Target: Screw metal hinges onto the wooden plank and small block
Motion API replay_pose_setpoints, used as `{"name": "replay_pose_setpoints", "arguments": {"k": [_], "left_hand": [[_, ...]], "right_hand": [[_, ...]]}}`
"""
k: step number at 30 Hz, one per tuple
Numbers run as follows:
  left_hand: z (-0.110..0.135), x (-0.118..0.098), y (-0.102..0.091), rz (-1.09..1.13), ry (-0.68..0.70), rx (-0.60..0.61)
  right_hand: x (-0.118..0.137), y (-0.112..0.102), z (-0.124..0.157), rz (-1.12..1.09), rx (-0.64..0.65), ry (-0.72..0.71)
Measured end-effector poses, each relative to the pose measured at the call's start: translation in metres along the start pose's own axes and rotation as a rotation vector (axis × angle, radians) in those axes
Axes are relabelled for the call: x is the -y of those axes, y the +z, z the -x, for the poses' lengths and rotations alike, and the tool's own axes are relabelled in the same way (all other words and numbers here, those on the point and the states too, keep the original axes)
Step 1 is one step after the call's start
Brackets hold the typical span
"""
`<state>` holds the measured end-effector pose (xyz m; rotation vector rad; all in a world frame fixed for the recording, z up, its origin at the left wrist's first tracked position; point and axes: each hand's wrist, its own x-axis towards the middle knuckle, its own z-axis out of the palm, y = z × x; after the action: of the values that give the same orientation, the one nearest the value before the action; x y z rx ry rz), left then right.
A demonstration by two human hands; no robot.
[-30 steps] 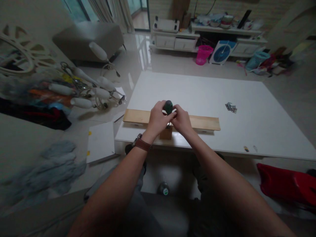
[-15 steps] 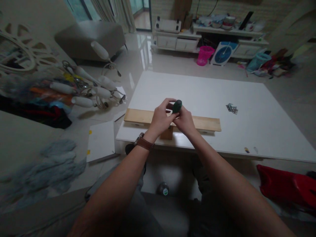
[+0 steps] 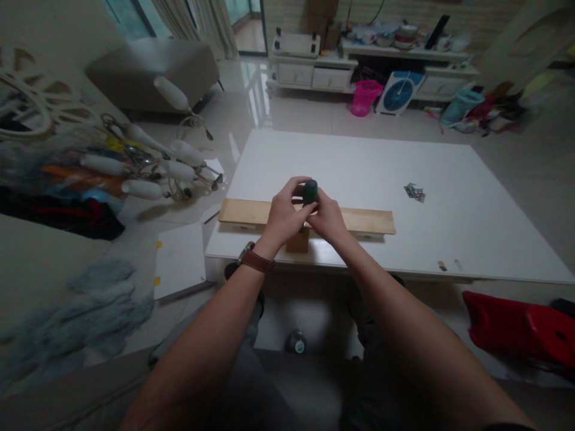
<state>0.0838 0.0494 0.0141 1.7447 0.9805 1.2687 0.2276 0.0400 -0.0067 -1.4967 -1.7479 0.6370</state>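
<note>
A screwdriver with a dark green handle [image 3: 309,192] stands nearly upright over the middle of a long wooden board [image 3: 368,221]. My left hand [image 3: 287,209] is curled around the handle, thumb and fingers on it. My right hand [image 3: 327,216] is closed at the handle's lower end, near the shaft. Most of the shaft and its tip are hidden by my hands. Under the board, at the table's near edge, a small brown wooden block [image 3: 297,241] shows. The board is raised slightly off the white table [image 3: 350,161] by pale supports.
Small metal brackets or hardware [image 3: 414,192] lie on the table's right side. Two small items [image 3: 442,266] rest near its front edge. A white panel [image 3: 178,260] is at the left, below a lamp with several white shades [image 3: 142,190]. A red object [image 3: 516,326] is at right.
The whole view has shifted a little left. The screwdriver handle leans less to the right and looks more upright. Both hands keep hold of it, and the board has not visibly moved.
</note>
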Motion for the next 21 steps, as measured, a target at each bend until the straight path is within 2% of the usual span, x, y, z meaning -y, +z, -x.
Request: {"name": "replay_pose_setpoints", "arguments": {"k": [7,15,21], "left_hand": [[0.0000,0.0002,0.0015,-0.018,0.009,-0.024],[-0.0001,-0.0018,0.0006,0.035,-0.004,-0.012],[0.0006,-0.0029,0.0004,0.018,-0.009,0.001]], "right_hand": [[0.0021,0.0026,0.0026,0.114,-0.071,0.033],[0.0009,0.0027,0.0004,-0.019,-0.020,0.009],[0.0030,0.0026,0.0013,0.074,-0.082,0.032]]}}
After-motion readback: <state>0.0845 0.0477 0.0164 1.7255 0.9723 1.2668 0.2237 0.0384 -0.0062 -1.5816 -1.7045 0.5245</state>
